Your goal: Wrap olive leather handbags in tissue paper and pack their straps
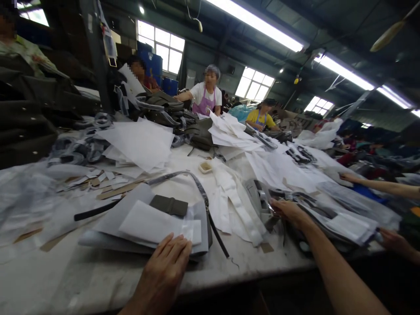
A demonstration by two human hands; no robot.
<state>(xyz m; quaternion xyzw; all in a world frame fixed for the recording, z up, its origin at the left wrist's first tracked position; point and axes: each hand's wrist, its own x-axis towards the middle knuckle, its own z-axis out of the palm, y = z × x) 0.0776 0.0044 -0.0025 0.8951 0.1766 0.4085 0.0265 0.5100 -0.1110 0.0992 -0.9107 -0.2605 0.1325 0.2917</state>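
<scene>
My left hand [170, 264] lies flat with fingers stretched on a white paper packet [147, 221]. Beneath are a grey foam sheet [108, 218] and a dark bag, mostly hidden. A small olive-grey flap or pouch [169, 205] rests beside the packet. The bag's dark strap [197, 181] loops behind and hangs down its right side. My right hand [290, 212] reaches right, its fingers closed on the edge of a clear plastic wrapping [271, 209] at the near end of another dark bag [308, 214]. What else is in those fingers is hidden.
White strips [229, 197] and a small tray [205, 167] lie between the bags. Paper sheets [141, 142], plastic-wrapped coils [70, 151] and cardboard scraps [120, 189] cover the left. At right are a co-worker's hands [351, 177]. Other people stand across the table.
</scene>
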